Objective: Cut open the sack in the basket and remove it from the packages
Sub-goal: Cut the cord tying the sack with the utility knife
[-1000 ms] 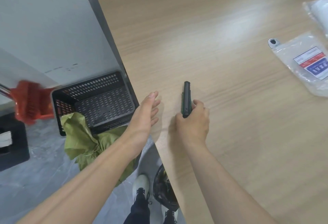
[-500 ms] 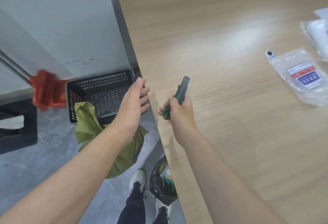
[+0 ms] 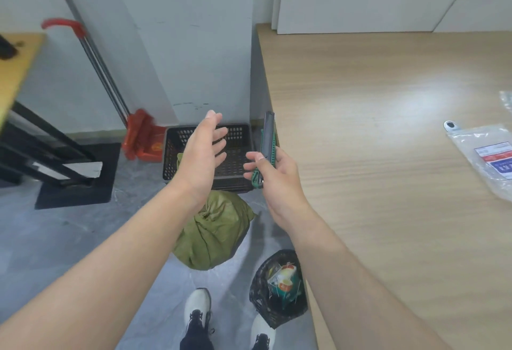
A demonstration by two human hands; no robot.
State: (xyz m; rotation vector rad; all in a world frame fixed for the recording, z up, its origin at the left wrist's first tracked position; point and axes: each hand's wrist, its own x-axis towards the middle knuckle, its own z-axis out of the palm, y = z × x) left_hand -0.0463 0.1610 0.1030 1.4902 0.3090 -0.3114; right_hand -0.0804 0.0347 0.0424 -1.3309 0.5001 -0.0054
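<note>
A tied olive-green sack (image 3: 214, 229) lies on the grey floor, leaning against the near side of a black perforated basket (image 3: 238, 139). My right hand (image 3: 277, 175) grips a green and grey utility knife (image 3: 266, 147), held upright beside the table's left edge. My left hand (image 3: 203, 158) hovers open above the basket, palm turned toward the knife, holding nothing. My left forearm hides part of the sack.
A wooden table (image 3: 388, 155) fills the right side, with a clear plastic package (image 3: 490, 158) at its right edge. A black mesh bin (image 3: 277, 288) with rubbish stands by my shoes. A red broom and dustpan (image 3: 141, 139) lean on the wall; a black stand (image 3: 55, 161) sits left.
My right hand lifted the knife off the table and carried it left over the edge. The view swung down and left toward the floor, showing the sack and basket in full.
</note>
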